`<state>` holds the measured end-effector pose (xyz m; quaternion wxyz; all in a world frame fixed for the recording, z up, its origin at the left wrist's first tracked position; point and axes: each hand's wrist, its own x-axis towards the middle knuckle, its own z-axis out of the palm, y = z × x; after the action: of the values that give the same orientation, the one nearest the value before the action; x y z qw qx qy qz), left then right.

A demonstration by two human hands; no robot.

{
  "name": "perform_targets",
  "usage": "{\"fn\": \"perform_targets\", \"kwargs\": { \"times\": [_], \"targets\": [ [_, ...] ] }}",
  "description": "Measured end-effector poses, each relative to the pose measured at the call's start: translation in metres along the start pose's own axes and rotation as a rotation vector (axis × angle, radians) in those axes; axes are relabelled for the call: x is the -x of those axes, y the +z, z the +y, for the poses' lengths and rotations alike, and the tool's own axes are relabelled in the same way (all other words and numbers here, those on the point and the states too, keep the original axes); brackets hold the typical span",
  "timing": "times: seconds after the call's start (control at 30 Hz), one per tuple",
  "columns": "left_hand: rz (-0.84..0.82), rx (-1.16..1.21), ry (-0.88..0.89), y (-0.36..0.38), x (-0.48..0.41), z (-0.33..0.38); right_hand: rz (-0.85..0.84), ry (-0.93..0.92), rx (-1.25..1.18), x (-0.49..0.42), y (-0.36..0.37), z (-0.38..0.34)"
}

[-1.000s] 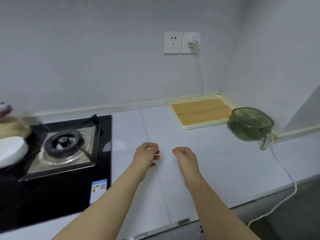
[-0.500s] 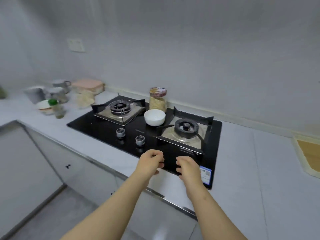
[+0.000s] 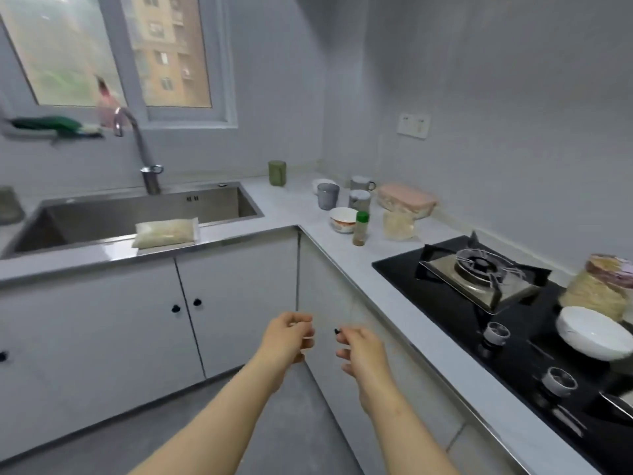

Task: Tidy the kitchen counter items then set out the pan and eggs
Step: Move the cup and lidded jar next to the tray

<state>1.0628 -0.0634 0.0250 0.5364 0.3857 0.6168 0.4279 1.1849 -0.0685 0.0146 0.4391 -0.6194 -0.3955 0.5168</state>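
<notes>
Spice bottle (image 3: 360, 228) and bowl (image 3: 343, 219) standing on the counter (image 3: 301, 207), well beyond left hand (image 3: 286, 339) and right hand (image 3: 359, 347); both loosely curled, holding nothing, low before the cabinet (image 3: 236, 296).

You are holding your left forearm (image 3: 219, 409) and right forearm (image 3: 407, 426) stretched forward, converging toward the wrists. You are keeping the left hand (image 3: 286, 339) and right hand (image 3: 363, 349) near each other but apart, fingers loosely curled, gripping nothing.
</notes>
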Motion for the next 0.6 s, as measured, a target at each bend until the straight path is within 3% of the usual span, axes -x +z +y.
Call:
{"fn": "perform_targets", "kwargs": {
  "times": [0.4,0.6],
  "targets": [
    [0.439,0.174,-0.081,-0.252,-0.059,-0.011,-0.443,0.01,0.193,-0.037,0.271,-0.026],
    [0.614,0.23,-0.032,-0.352,-0.104,-0.006,-0.611,-0.001,0.232,-0.067,0.386,-0.04]
  ]
}}
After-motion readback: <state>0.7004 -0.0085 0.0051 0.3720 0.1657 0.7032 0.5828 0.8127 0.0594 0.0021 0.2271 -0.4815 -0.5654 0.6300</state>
